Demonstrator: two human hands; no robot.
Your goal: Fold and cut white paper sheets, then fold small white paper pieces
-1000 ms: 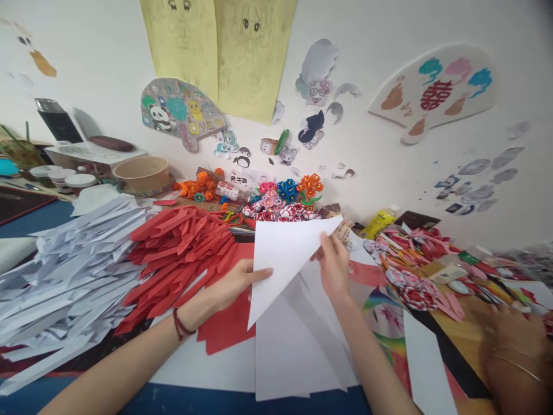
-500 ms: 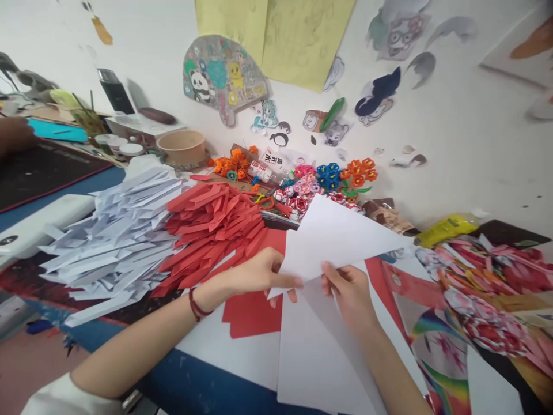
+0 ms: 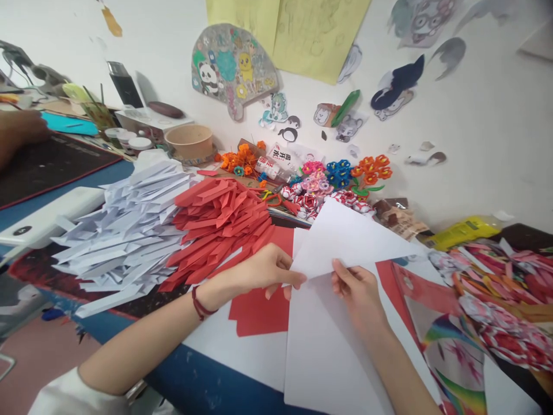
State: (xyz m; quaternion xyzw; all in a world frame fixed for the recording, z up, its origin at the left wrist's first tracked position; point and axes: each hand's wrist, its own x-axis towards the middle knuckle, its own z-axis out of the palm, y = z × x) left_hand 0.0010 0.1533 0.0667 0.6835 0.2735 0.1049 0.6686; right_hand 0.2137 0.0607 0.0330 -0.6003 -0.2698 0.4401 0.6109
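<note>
A white sheet of paper [image 3: 345, 236], folded over at a slant, is held up before me. My left hand [image 3: 272, 271] pinches its lower left edge between thumb and fingers. On the lower middle edge, my right hand [image 3: 354, 288] has thumb and forefinger closed on the paper. More white paper [image 3: 324, 351] lies below the hands. Red paper [image 3: 259, 311] lies partly under it, left of the fold. Beyond my left forearm are piles of folded red paper strips [image 3: 224, 213] and folded white paper strips [image 3: 125, 236].
A white power bank [image 3: 56, 213] lies at the left, near another person's hand [image 3: 21, 132]. Colourful handmade flowers [image 3: 337, 173] and a paper bowl [image 3: 190, 143] stand along the wall. To the right are a rainbow-printed packet [image 3: 453, 351], a yellow bottle [image 3: 464, 230] and red-and-white pieces [image 3: 505, 334].
The view has shifted slightly, so most things appear a little further right. Both hands keep their pinch on the white paper, whose fold looks much the same.
</note>
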